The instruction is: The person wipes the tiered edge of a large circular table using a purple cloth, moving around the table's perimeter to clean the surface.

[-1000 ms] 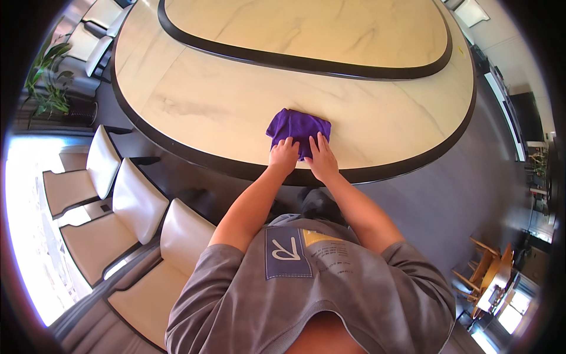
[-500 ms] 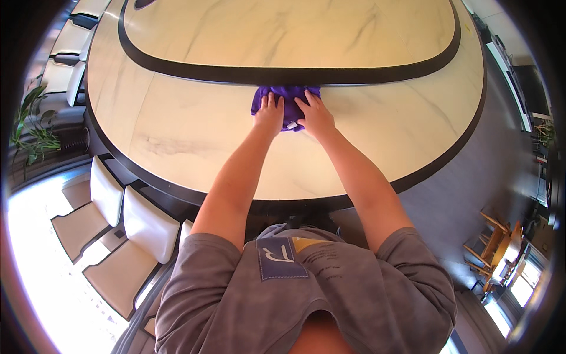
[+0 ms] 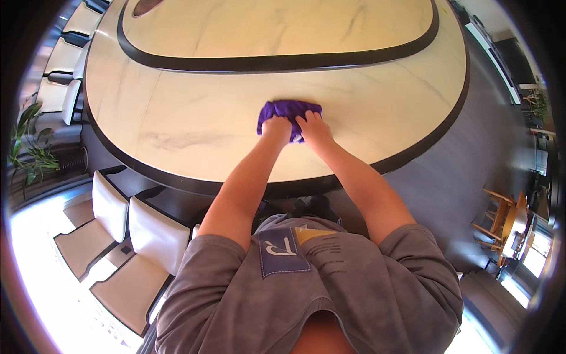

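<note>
Marble-patterned counter [image 3: 200, 127]; raised tier [image 3: 283, 29] beyond. Bunched purple cloth [image 3: 287, 108] between tier and near edge; wiping apparently in hand. Grip: left hand [image 3: 276, 127] curled over cloth, right hand [image 3: 316, 126] fingers parted; pinching, cannot tell. Next stroke calls for even pressure.

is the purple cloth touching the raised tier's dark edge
Apart: the head view shows pale tabletop between the purple cloth and the dark edge.
</note>
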### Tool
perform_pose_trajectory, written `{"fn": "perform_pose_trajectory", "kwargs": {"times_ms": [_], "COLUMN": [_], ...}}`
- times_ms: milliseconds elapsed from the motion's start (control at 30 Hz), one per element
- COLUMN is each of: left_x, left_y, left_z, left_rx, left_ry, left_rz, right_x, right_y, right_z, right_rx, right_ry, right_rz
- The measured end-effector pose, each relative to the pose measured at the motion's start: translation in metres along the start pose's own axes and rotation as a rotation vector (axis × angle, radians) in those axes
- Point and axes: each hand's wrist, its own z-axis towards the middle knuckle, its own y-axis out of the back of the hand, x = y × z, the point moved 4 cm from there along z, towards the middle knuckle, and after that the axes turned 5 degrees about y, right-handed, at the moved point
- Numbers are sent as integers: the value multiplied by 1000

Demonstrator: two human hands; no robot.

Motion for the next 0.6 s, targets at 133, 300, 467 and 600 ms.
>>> {"fn": "perform_pose_trajectory", "kwargs": {"times_ms": [133,300,467,600], "left_x": [9,28,39,44], "left_y": [-57,-119,-139,-126], "left_z": [-68,-139,-177,-167], "left_rx": [28,20,104,130], "left_ry": [-163,-171,-40,44], "left_rz": [38,45,42,-34], "right_x": [57,119,141,140], "right_y": [-18,-37,-51,-48], "right_z": [-68,-126,-147,-120], "right_rx": [20,7,-44,-83], "right_ry": [-3,47,17,-14], "right_rz": [-2,27,144,199]}}
